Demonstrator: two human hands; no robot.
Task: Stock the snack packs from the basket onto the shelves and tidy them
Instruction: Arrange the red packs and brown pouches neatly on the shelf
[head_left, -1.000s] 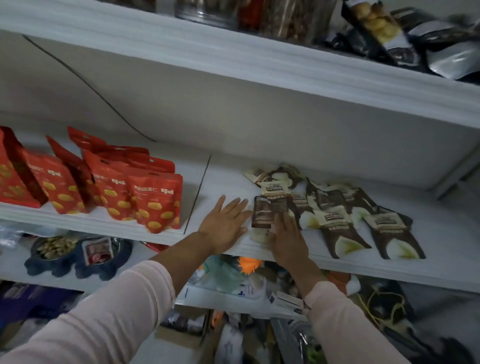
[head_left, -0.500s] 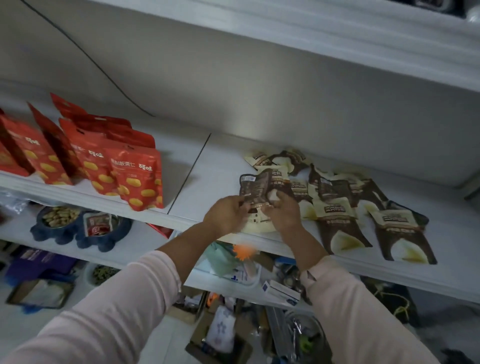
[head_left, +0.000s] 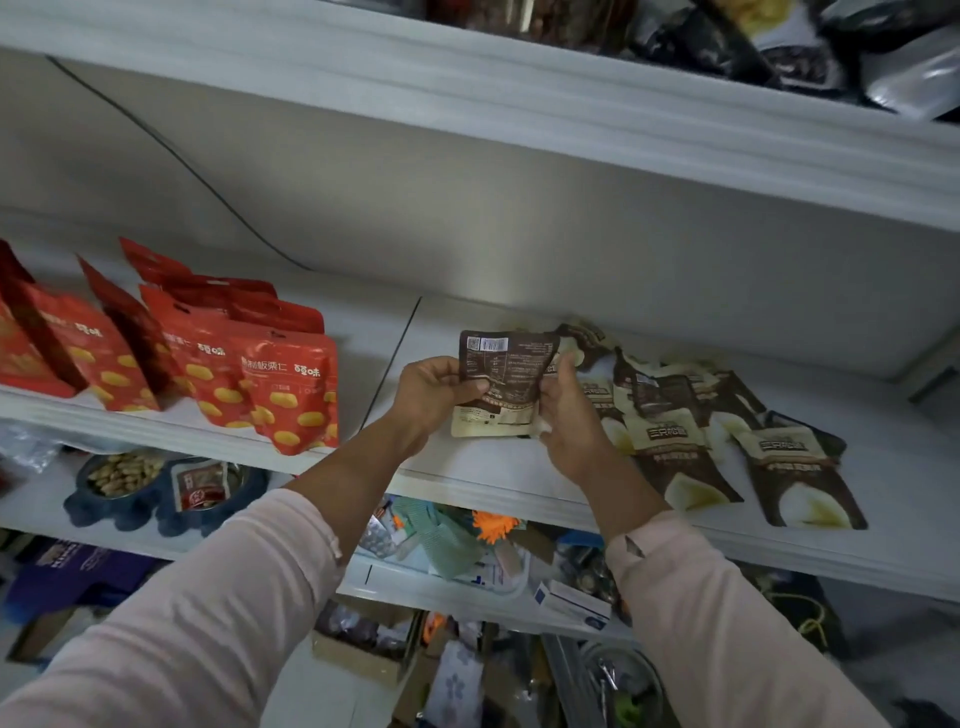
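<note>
Head view shows left hand (head_left: 431, 392) and right hand (head_left: 569, 415) pinching a brown-and-cream foil snack pack (head_left: 501, 379), which, stood unsupported, may topple onto flat brown packs (head_left: 691, 457) at three o'clock.

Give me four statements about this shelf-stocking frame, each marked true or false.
1. The left hand and right hand both grip one brown-and-cream foil snack pack. True.
2. That pack's front faces the camera. False: its barcode side does.
3. Red foil pouches stand on the shelf left of the hands. True.
4. The other brown packs stand upright. False: they lie flat on the white shelf.
</note>
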